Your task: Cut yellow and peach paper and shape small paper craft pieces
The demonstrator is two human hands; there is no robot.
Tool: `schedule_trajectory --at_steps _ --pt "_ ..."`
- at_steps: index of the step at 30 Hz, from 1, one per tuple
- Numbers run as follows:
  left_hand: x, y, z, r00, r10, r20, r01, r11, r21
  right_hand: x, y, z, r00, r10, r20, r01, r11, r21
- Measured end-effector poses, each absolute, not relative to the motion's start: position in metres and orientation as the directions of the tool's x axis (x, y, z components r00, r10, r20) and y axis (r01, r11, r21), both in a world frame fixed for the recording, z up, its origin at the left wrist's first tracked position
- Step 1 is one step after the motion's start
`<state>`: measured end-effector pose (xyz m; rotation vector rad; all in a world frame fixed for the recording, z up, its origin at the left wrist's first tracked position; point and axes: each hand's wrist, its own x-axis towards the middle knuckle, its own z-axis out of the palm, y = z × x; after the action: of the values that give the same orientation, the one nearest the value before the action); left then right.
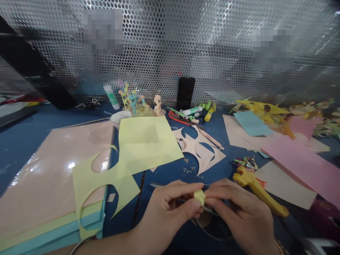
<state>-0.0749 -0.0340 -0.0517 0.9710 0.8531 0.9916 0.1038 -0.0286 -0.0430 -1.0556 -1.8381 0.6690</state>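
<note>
Small yellow paper piece (199,197) pinched over the counter (21,141).
Left to right: pale green sheet (87,177) already cut out; left hand (166,212) and right hand (239,216), fingers closed on piece; peach sheet (196,156) cut; pink sheet (300,163) uncut.

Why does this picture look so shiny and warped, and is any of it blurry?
In the head view, glare flares on the glossy paper stack; the metal mesh screen shines in streaks and bends toward the edges, suggesting a wide lens. Two pixelated squares cover parts of the screen, and the paper cutouts at far right look soft.
</note>
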Motion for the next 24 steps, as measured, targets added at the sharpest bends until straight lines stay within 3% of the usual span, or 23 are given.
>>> schedule_trajectory --at_steps 6,17,24 --pt "-0.0745 -0.0336 -0.0516 0.318 0.941 -0.113 -0.283 0.208 0.936 0.101 -0.0274 -0.0435 -0.203 0.9 0.385 0.343 0.434 -0.833" --pt "-0.0742 -0.0334 -0.051 0.319 0.942 -0.102 -0.234 0.183 0.955 0.0996 -0.0295 -0.0415 -0.22 0.889 0.402 0.468 0.457 -0.756" --pt "-0.0726 -0.0332 -0.0525 0.263 0.952 -0.155 -0.28 0.229 0.932 0.1006 -0.0307 -0.0433 -0.273 0.817 0.507 0.448 0.575 -0.685"
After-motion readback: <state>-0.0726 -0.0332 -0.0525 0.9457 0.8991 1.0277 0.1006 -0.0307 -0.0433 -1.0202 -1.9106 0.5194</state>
